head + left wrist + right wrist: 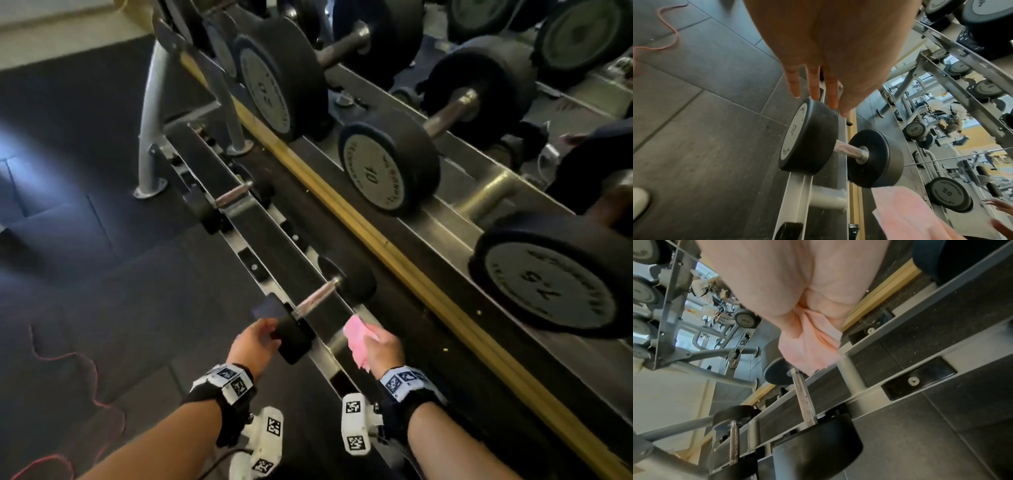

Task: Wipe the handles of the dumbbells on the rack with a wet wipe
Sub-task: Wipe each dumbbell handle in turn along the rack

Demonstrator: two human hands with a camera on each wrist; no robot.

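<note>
A small black dumbbell lies across the low rack rail, its steel handle bare. My left hand reaches its near head, with straight fingers at the rim of that head; the handle shows beyond. My right hand grips a bunched pink wipe just right of the dumbbell, above the rail and apart from the handle. In the right wrist view the wipe hangs from my curled fingers over the far end of the handle.
A second small dumbbell sits farther along the low rail. Above, the upper shelf holds big dumbbells marked 10 and 75, behind a yellow strip. A red cord snakes over the dark floor tiles on the left.
</note>
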